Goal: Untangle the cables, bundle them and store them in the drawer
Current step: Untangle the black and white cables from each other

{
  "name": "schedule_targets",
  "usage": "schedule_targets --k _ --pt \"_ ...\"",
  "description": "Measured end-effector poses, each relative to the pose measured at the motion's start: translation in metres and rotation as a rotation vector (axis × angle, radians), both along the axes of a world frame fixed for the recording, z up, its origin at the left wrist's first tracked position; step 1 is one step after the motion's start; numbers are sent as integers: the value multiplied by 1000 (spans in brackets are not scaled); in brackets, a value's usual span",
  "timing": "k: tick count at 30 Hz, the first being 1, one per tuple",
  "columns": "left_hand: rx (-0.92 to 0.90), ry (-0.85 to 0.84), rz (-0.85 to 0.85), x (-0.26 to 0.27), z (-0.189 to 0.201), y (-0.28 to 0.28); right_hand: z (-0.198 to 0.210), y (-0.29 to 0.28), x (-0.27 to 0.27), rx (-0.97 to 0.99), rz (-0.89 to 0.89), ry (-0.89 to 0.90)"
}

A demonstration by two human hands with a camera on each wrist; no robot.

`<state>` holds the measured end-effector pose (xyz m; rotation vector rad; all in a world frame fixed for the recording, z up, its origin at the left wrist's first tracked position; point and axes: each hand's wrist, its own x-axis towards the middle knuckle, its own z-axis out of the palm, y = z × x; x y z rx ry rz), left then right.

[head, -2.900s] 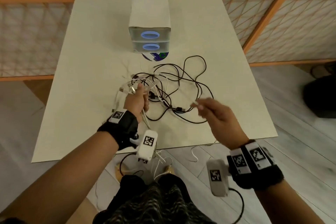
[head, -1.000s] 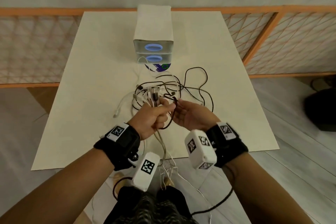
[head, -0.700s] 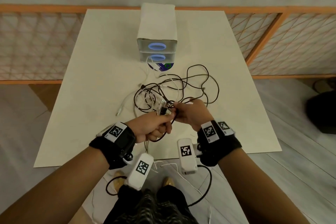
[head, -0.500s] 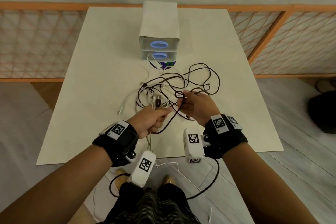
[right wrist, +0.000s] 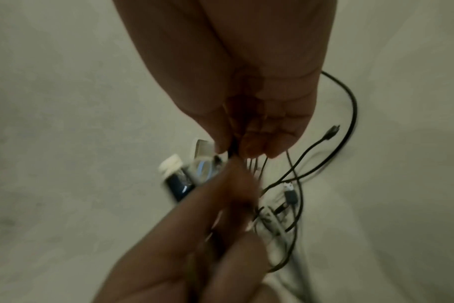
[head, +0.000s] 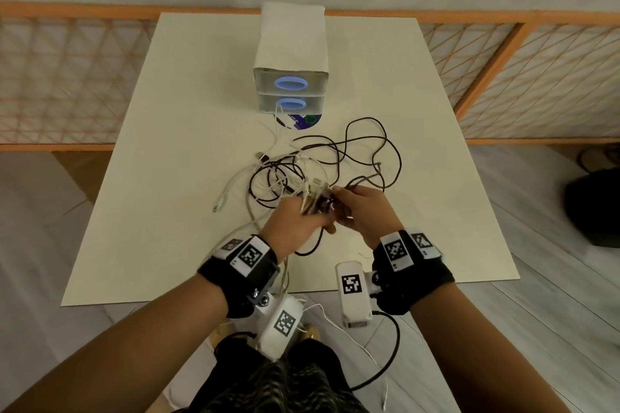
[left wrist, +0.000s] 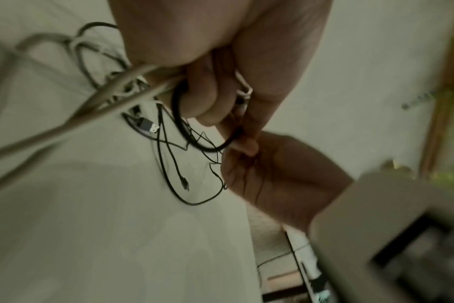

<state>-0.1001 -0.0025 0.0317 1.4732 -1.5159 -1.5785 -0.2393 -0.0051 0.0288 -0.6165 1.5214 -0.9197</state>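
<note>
A tangle of black and white cables (head: pixel 322 161) lies mid-table in front of the white drawer unit (head: pixel 290 57), whose two drawers with blue ring handles are closed. My left hand (head: pixel 312 211) grips a bunch of cable ends upright above the near part of the table. In the left wrist view its fingers (left wrist: pixel 205 92) curl round white cables (left wrist: pixel 104 98) and a black loop (left wrist: pixel 179 114). My right hand (head: pixel 339 201) touches the left and pinches a thin black cable (right wrist: pixel 232 147) at the bunch. Several strands run from my right hand (right wrist: pixel 246 141) down to the table.
A purple disc (head: pixel 307 121) lies under the drawer unit's front. An orange lattice railing (head: pixel 67 77) borders the table (head: pixel 167 245) at the back and sides. A dark bag (head: pixel 593 204) sits on the floor at right. Cables hang off the near table edge by my legs.
My right hand, earlier apart at the right with a cable end, has come in against the left hand. Over the last half second the two hands closed together at the bunch.
</note>
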Motion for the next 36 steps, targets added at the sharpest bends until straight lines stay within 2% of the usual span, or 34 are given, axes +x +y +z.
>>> schedule_targets --k 3,7,9,12,14,16,18,22,24,26,28,30,31,32,33,34,36 --pt "175 196 283 15 -3 -7 -14 1 -18 67 -17 61" --pt "234 268 402 47 -7 -15 -28 -8 -52 116 -197 122" --pt "286 249 404 65 -8 -17 -26 -15 -73 92 -333 117" --pt "307 146 329 80 -9 -13 -14 -25 -89 -52 -462 -26" --pt "313 135 275 76 -9 -7 -4 -28 -82 -149 -373 -107" --pt "308 159 228 65 -7 -2 -4 -26 -67 -142 -223 -120" --pt "292 178 191 53 -4 1 -8 -20 -48 -70 -91 -2" --pt "267 232 199 37 0 6 -7 1 -13 -22 217 488" --pt "287 307 257 33 1 6 2 16 0 -98 202 619" --pt "306 374 310 32 0 5 6 31 9 -222 89 661" --pt "322 422 353 32 -1 4 4 48 15 -464 -46 845" --pt "360 492 389 33 0 3 0 64 21 -703 -30 1052" --pt "377 530 397 32 1 2 -3 70 24 -769 60 1047" --pt "389 565 395 32 2 1 -6 73 28 -763 167 959" --pt "397 591 382 31 3 1 -5 74 32 -670 252 812" --pt "404 607 364 30 5 2 -3 70 33 -498 288 642" --pt "417 609 314 28 7 5 1 57 32 -180 216 274"
